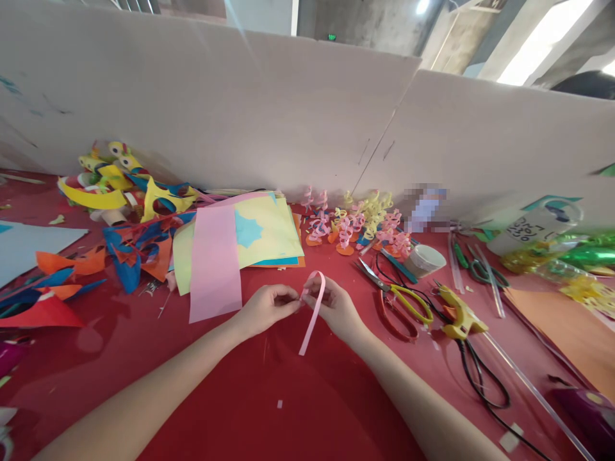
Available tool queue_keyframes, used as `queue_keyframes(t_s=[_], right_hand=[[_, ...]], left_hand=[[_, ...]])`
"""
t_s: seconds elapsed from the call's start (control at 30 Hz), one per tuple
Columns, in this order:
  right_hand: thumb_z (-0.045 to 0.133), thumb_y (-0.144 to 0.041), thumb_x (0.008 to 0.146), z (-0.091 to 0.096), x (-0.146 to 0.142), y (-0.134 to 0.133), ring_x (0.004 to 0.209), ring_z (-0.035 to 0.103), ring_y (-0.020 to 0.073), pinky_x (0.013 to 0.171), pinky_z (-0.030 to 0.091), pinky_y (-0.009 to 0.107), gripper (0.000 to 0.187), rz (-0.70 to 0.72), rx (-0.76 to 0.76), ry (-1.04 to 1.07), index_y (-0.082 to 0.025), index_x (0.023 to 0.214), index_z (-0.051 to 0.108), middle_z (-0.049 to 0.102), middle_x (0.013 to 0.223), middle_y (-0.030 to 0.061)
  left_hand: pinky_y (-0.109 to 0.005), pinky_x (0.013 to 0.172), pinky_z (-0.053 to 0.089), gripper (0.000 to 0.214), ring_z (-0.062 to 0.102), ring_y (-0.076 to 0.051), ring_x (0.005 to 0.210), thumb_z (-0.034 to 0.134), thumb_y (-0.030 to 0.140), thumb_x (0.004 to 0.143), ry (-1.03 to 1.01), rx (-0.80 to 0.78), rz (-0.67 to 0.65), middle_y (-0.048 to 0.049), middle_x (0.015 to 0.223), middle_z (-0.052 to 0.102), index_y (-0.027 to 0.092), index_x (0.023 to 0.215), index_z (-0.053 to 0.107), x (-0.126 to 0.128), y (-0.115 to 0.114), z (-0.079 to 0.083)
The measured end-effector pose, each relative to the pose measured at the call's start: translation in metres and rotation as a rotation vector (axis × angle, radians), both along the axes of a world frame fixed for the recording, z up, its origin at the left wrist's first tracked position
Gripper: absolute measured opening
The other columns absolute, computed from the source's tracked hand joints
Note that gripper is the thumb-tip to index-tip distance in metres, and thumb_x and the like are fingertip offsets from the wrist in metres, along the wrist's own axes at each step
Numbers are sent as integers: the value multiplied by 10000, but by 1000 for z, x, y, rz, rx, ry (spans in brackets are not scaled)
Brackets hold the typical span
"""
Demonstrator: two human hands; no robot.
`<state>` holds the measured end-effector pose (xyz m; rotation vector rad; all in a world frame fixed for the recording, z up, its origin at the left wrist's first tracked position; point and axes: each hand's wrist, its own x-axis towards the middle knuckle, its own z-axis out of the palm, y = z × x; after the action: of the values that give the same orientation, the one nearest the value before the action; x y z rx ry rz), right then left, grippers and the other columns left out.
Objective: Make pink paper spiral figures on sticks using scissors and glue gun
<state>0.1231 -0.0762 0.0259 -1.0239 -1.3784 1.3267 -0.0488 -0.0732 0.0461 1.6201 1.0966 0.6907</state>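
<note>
Both of my hands meet over the red table [269,397], a little in front of a stack of coloured paper. My left hand [267,307] pinches one end of a narrow pink paper strip [312,317]. My right hand [336,307] grips the same strip where it curls into a loop above the fingers. The strip's free end hangs down toward me between the two hands.
Pink, yellow, blue and orange paper sheets [240,246] lie behind the hands. Cut paper shapes [120,224] pile up at the left. Small curled paper figures [358,224] stand at the back. Yellow-handled scissors [398,294], a glue gun [459,314], a tape roll [425,259] and green-handled scissors [480,269] lie to the right. Cardboard walls [240,109] close off the back.
</note>
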Motion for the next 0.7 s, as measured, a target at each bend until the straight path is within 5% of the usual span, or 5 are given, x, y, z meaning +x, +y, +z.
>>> queue_keyframes(t_s=[0.4,0.7], right_hand=[[670,-305,688,-2,0,1,728,593,165,702,494,300,198,-7,14,-33,-202,813,557,586,776,9],[667,-400,701,6,4,4,606,588,149,642,505,312,228,-42,-56,95,-208,770,564,615,687,-9]], left_hand=[[-301,720,489,164,617,-179,757,566,312,787,-15,43,26,-29,774,673,176,786,659,4,-1,-6],[-274,728,462,158,582,-138,717,611,319,777,-275,-213,59,-13,716,644,176,756,674,3,-3,-2]])
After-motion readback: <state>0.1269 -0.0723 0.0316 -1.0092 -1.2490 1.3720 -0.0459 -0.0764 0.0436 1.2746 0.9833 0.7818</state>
